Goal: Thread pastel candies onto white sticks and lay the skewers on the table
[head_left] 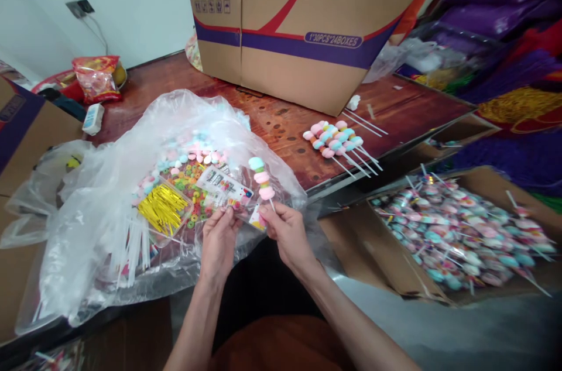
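Nearest, left hand [218, 237] with fingers pinched on the edge of a small printed wrapper [228, 188]. Beside it, right hand [285, 232] closed on the stick of a candy skewer [262, 179], held upright just above the clear plastic bag [100, 207]. Inside the bag, loose candies [188, 175], yellow twist ties [163, 207], white sticks [132, 248]. Right, a carton of wrapped skewers [461, 236]. Farther, bare skewers [336, 140] on the wooden table [408, 107]; behind, a big cardboard box [307, 20].
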Demonstrator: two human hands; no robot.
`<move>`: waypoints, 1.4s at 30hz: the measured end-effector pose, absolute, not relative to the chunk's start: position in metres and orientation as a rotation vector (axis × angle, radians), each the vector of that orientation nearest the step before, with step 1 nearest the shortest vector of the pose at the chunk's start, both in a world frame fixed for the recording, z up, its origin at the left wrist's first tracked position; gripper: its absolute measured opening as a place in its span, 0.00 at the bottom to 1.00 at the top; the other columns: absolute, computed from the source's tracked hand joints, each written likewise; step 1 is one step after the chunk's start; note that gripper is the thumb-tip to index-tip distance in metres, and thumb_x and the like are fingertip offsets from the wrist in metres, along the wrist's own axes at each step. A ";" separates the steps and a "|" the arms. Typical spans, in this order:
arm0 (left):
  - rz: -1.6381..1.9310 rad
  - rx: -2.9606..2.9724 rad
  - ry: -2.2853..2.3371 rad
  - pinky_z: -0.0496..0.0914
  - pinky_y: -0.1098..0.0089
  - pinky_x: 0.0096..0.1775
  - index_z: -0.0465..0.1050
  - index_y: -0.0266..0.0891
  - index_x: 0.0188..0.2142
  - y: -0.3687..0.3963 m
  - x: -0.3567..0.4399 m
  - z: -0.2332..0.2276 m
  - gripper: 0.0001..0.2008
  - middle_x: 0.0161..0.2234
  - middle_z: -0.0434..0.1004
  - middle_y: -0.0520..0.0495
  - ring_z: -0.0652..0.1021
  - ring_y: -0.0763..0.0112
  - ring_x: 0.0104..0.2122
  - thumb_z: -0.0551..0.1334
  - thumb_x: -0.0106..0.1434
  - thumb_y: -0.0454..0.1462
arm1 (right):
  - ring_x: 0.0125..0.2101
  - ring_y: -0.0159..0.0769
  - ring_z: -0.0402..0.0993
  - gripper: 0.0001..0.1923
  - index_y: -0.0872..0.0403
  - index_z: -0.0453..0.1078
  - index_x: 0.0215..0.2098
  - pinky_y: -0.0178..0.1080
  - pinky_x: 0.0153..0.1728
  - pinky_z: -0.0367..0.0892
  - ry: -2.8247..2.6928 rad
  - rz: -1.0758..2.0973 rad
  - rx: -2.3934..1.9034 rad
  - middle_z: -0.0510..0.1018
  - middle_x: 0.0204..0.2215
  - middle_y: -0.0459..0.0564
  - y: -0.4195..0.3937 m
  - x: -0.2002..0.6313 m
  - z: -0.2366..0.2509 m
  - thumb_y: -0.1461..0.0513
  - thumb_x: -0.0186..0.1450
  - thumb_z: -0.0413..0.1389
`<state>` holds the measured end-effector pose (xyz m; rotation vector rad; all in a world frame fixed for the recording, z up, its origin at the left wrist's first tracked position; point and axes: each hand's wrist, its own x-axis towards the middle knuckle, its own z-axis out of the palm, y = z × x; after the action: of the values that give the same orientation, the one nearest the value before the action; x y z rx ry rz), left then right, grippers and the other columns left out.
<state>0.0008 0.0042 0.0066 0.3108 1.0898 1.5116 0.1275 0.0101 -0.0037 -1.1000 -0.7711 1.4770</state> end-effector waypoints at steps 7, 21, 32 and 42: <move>1.534 0.291 1.175 0.72 0.72 0.34 0.78 0.38 0.28 0.001 0.007 0.011 0.14 0.30 0.82 0.52 0.80 0.73 0.29 0.78 0.45 0.39 | 0.24 0.29 0.55 0.18 0.54 0.65 0.21 0.33 0.25 0.57 -1.065 1.210 -1.175 0.62 0.20 0.42 0.012 0.134 0.000 0.52 0.62 0.59; 1.703 0.284 1.265 0.67 0.76 0.26 0.73 0.36 0.24 0.004 0.013 0.016 0.18 0.23 0.74 0.55 0.70 0.80 0.21 0.78 0.43 0.43 | 0.22 0.27 0.49 0.24 0.53 0.57 0.18 0.33 0.22 0.51 -1.103 1.190 -1.128 0.56 0.18 0.41 0.018 0.133 0.005 0.51 0.64 0.56; 1.811 0.147 1.182 0.66 0.77 0.25 0.72 0.36 0.28 0.022 0.003 0.018 0.21 0.23 0.73 0.57 0.71 0.80 0.22 0.79 0.42 0.44 | 0.19 0.27 0.57 0.18 0.55 0.71 0.28 0.32 0.22 0.54 -1.373 0.835 -1.268 0.63 0.18 0.40 -0.014 0.176 0.011 0.57 0.72 0.49; 1.794 0.167 1.227 0.67 0.76 0.26 0.71 0.36 0.29 0.022 0.005 0.016 0.21 0.24 0.72 0.57 0.71 0.80 0.22 0.77 0.44 0.45 | 0.19 0.25 0.62 0.11 0.54 0.69 0.30 0.30 0.23 0.58 -1.591 0.550 -1.245 0.67 0.20 0.41 -0.042 0.194 0.011 0.67 0.71 0.50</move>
<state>0.0054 0.0222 0.0157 0.1672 1.2268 1.7943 0.1942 -0.0415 0.0112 -1.2454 -1.5909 0.5497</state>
